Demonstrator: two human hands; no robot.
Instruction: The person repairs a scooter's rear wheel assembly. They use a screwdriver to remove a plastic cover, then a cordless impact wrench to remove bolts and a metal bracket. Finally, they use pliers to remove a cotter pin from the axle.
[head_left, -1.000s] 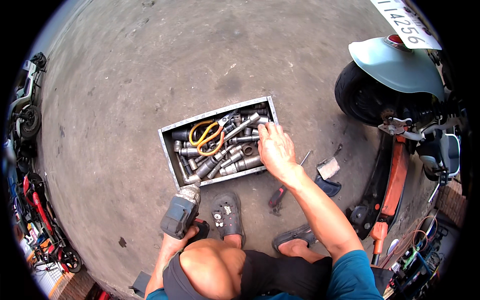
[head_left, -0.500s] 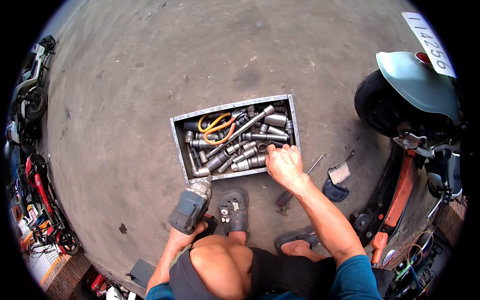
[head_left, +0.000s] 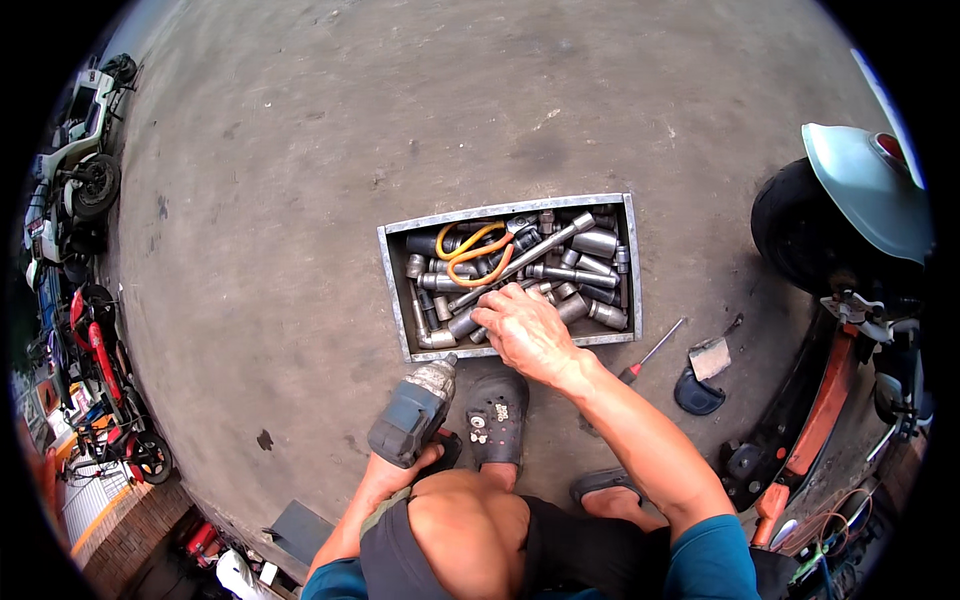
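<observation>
My left hand grips a grey-blue cordless impact driver by its handle, its nose by the box's front edge. My right hand is inside the front middle of a metal box, fingers curled down among steel sockets; what, if anything, they grip is hidden. In the box also lie an extension bar and scissors with orange-yellow handles.
Right of the box lie a screwdriver and a black piece with a pale block. A pale-blue scooter stands at right, motorbikes at far left. My clog-shod foot is below the box.
My right hand has moved from the box's right end down and leftward to the front middle, its fingers curling among the sockets. The view has shifted, so the scene sits further right.
</observation>
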